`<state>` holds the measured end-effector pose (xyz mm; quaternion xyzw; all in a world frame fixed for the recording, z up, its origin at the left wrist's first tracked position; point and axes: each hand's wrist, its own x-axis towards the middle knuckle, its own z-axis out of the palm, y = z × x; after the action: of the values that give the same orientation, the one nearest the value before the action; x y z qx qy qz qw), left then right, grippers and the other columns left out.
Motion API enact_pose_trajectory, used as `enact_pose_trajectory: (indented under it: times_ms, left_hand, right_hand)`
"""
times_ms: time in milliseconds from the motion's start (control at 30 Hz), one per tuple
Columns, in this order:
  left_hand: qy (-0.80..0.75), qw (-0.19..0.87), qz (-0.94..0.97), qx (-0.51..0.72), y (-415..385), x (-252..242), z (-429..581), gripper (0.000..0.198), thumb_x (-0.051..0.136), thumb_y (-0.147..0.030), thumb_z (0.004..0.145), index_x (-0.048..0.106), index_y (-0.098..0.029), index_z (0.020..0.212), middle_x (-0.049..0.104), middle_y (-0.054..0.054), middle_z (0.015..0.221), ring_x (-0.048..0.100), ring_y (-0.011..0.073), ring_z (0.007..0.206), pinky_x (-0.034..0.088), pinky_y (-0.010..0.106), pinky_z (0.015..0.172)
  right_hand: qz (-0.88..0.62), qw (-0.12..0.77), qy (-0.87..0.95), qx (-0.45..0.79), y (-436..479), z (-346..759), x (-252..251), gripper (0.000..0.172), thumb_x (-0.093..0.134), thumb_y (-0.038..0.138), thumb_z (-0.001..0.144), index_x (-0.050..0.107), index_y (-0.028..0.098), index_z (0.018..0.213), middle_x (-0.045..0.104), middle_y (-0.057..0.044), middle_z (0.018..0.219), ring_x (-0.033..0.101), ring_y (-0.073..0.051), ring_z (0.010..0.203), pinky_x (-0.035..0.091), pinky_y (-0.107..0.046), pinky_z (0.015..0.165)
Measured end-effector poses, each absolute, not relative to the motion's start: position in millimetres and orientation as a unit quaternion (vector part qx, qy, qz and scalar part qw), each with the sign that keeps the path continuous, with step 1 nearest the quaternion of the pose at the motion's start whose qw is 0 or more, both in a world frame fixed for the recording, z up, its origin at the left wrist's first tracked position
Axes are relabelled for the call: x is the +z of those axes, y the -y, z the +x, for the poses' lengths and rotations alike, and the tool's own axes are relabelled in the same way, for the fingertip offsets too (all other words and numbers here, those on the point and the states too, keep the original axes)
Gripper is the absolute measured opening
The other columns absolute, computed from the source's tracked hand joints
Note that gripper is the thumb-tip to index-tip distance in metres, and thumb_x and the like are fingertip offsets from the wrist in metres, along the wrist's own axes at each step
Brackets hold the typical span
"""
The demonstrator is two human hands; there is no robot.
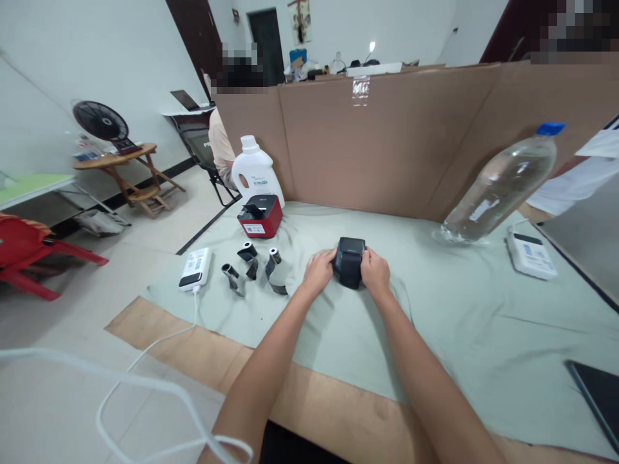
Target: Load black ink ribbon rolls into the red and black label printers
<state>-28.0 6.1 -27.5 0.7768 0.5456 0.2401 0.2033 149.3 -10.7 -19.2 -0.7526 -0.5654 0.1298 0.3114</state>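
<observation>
Black gadget [349, 263], two-handed hold
left grip [319, 269] and right grip [376, 269] clamped on its sides; it's on or just above the pale green tabletop [459, 303], right of some curled dark strips [248, 255]

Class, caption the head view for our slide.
Left hand and right hand hold a black boxy device over pale green cloth.

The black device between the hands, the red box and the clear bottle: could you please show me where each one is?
Black device [350, 264]: head view, middle of its front.
Red box [260, 222]: head view, red front, just above the label.
Clear bottle [501, 185]: head view, middle of its side.
</observation>
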Motion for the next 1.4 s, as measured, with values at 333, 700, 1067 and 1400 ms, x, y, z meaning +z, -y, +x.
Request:
enact_pose_trajectory:
  times_ms: [333,700,1067,1400]
  left_hand:
    - [-0.525,0.146,0.822,0.167,-18.1,-24.9,-30.5,0.07,0.036,-0.003,0.086,0.051,-0.028,0.149,0.054,0.003,0.152,0.041,0.022,0.148,0.011,0.054,0.128]
    - [-0.499,0.134,0.845,0.134,-22.6,-32.5,-34.0,0.068,0.036,-0.004,0.085,0.054,-0.028,0.147,0.045,0.001,0.159,0.032,0.0231,0.153,0.01,0.058,0.127]
    - [-0.498,0.144,0.844,0.14,-23.3,-35.9,-34.9,0.069,0.035,-0.004,0.085,0.053,-0.027,0.148,0.044,0.001,0.16,0.033,0.0232,0.152,0.017,0.056,0.126]
    - [-0.503,0.153,0.833,0.172,-20.6,-36.5,-35.1,0.068,0.033,-0.006,0.089,0.043,-0.024,0.154,0.046,0.005,0.159,0.037,0.0202,0.15,0.02,0.047,0.127]
  right_hand:
    - [-0.773,0.263,0.568,0.107,13.4,144.1,-14.9,0.052,0.024,0.034,0.106,0.066,0.018,0.133,0.076,-0.016,0.104,0.07,-0.027,0.094,0.045,-0.032,0.082]
    - [-0.764,0.282,0.571,0.103,12.0,148.1,-21.1,0.06,0.017,0.04,0.107,0.067,0.018,0.132,0.076,-0.015,0.108,0.068,-0.027,0.096,0.044,-0.031,0.082]
    - [-0.755,0.309,0.566,0.12,10.9,150.8,-23.9,0.056,0.021,0.038,0.106,0.069,0.019,0.126,0.075,-0.013,0.11,0.067,-0.025,0.099,0.043,-0.03,0.086]
    - [-0.685,0.417,0.583,0.133,0.4,161.8,-31.9,0.048,0.039,0.032,0.095,0.068,0.011,0.128,0.065,-0.016,0.124,0.062,-0.024,0.108,0.047,-0.034,0.098]
